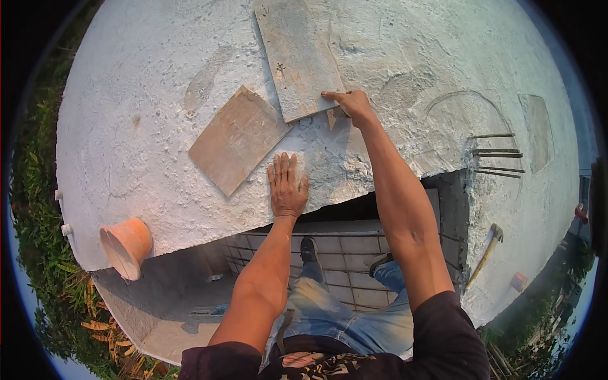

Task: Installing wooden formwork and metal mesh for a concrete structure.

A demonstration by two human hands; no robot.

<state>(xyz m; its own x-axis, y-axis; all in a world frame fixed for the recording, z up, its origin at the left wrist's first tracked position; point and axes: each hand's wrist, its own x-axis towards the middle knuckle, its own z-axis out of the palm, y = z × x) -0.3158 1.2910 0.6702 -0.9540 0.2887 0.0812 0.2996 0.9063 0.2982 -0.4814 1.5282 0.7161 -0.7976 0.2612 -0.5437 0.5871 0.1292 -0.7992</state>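
My left hand (288,185) lies flat on the rough whitish concrete slab (158,95), fingers stretched forward, close to the slab's near edge. My right hand (352,107) grips the near right corner of a long grey board (303,60). The index finger points left over its top face, and the fingers beneath are partly hidden. This board lies slantwise and runs off toward the far edge of the view. Left of it, a shorter brownish board (239,139) rests on the slab, one corner close to the long board.
An orange bucket (126,248) lies tipped at the slab's left edge. Right of the opening are protruding steel rods (498,154) and a hammer (485,254). Below, my feet stand over a rebar grid (345,261) on pale panels. Plants (44,202) grow at far left.
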